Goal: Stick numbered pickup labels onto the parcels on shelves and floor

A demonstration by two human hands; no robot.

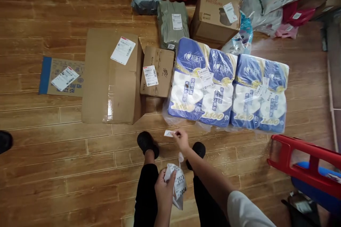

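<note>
While the left hand [164, 186] clamps labels [180, 181] (between the legs [146, 198]), the right hand [181, 139] reaches forward; it pinches a sticker [168, 133].

The bare left hand [164, 186] curls closed, near; the bare right hand [181, 139] pinches farther out, its bare forearm [210, 172] slanting from a white fabric sleeve [243, 207].

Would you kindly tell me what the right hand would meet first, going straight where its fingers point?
Probably the big box, though depth is unclear; the right hand might pass above it.
</note>
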